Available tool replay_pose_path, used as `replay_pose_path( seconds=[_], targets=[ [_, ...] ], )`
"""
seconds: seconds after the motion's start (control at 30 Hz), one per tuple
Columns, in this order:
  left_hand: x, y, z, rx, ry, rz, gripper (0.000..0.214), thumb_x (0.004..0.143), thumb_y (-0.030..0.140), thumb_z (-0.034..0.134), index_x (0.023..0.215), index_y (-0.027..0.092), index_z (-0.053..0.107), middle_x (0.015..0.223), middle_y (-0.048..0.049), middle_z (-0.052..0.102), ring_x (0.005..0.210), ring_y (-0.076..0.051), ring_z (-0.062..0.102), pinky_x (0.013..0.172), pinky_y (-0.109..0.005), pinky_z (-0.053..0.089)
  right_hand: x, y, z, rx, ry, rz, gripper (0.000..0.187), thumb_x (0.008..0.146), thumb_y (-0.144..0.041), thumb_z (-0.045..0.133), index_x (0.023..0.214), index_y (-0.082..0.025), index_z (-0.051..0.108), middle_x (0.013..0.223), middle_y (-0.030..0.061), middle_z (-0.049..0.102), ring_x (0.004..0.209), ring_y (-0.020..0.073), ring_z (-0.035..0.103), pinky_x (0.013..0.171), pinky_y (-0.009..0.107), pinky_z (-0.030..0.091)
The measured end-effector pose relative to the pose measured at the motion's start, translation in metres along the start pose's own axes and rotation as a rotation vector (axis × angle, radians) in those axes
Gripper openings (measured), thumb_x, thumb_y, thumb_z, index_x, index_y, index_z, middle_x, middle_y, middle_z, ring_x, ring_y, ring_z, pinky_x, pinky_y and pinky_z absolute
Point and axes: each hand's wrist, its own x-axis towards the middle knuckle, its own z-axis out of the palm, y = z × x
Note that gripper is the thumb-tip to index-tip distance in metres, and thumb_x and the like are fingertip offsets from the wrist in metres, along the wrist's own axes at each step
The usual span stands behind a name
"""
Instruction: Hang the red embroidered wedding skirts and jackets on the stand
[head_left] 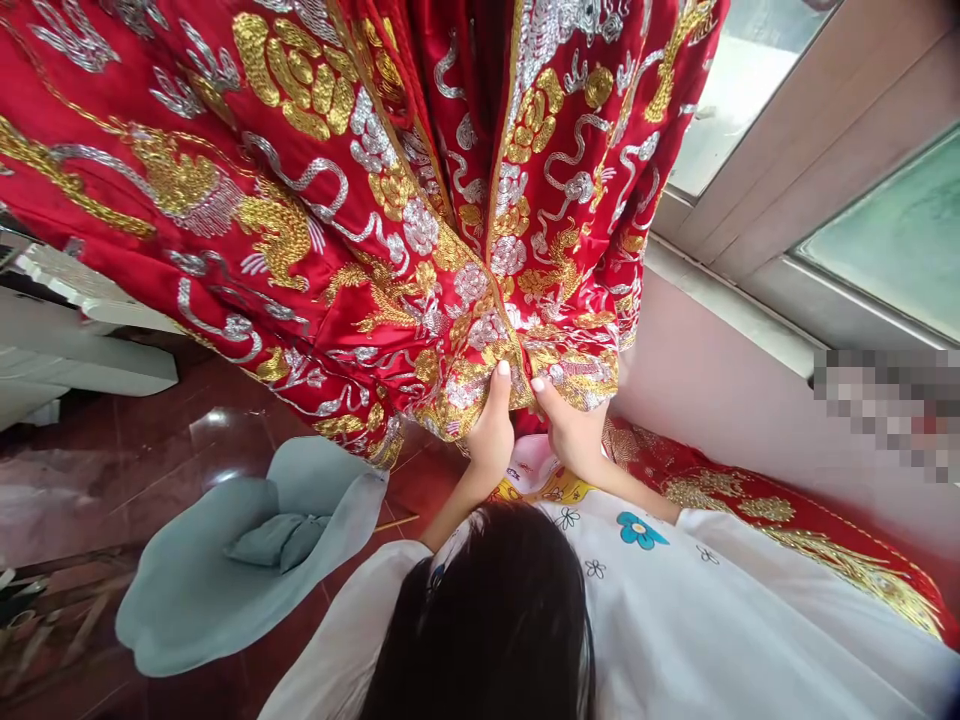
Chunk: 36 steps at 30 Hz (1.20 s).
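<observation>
A red robe [322,200], thick with gold and silver embroidery, hangs in front of me and fills the upper half of the view. Its two front panels meet at the bottom hem. My left hand [491,432] is closed on the hem of the left panel, thumb up against the cloth. Beside it, almost touching, my right hand [571,428] pinches the hem of the right panel. Both arms rise from my white flower-printed shirt [675,600], and my dark hair [495,620] hangs low in the view.
A pale blue-grey chair [225,560] with a cushion stands on the glossy dark red floor [112,470] at lower left. White furniture [75,350] is at the left. More red embroidered cloth [787,520] lies at right under a pink wall [735,410] and window frame [810,150].
</observation>
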Motion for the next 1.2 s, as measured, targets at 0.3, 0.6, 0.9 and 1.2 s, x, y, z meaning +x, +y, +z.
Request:
replay_pose_path(
  seconds=[0.3,0.6,0.9,1.2],
  targets=[
    [-0.007,-0.008,-0.009,0.075,-0.044,0.042,0.035,0.08,0.041,0.067,0.108,0.02,0.069,0.119,-0.0036,0.067,0.124,-0.02,0.053,0.114,-0.033,0.035,-0.001,0.004,0.004,0.009,0.023,-0.077,0.049,0.069,-0.035,0.074,0.111,-0.015,0.058,0.098,0.0078,0.069,0.091,0.0197,0.066,0.093,0.038,0.052],
    [-0.01,-0.018,-0.009,-0.084,-0.14,-0.177,0.032,0.071,0.033,0.077,0.1,0.02,0.072,0.11,-0.0033,0.071,0.116,-0.021,0.059,0.108,-0.035,0.042,0.006,0.005,-0.005,-0.042,-0.053,-0.021,0.052,0.071,-0.042,0.071,0.115,-0.017,0.058,0.109,0.0084,0.067,0.104,0.0204,0.063,0.101,0.039,0.046],
    [-0.014,-0.009,-0.004,-0.13,-0.185,-0.227,0.039,0.073,0.031,0.075,0.11,0.022,0.068,0.117,-0.0026,0.068,0.119,-0.02,0.057,0.109,-0.034,0.039,0.022,-0.029,-0.069,-0.763,-0.852,0.595,0.07,0.083,-0.075,0.033,0.053,-0.016,0.056,0.044,0.0058,0.056,0.037,0.0148,0.052,0.046,0.03,0.044],
    [-0.016,-0.016,-0.004,-0.133,-0.179,-0.293,0.039,0.073,0.03,0.075,0.111,0.024,0.067,0.116,-0.004,0.068,0.113,-0.022,0.061,0.104,-0.037,0.044,0.016,-0.063,-0.055,-0.636,-0.557,0.251,0.046,0.082,-0.056,0.054,0.064,-0.014,0.059,0.056,0.0003,0.055,0.051,0.0087,0.045,0.049,0.021,0.035]
  ],
)
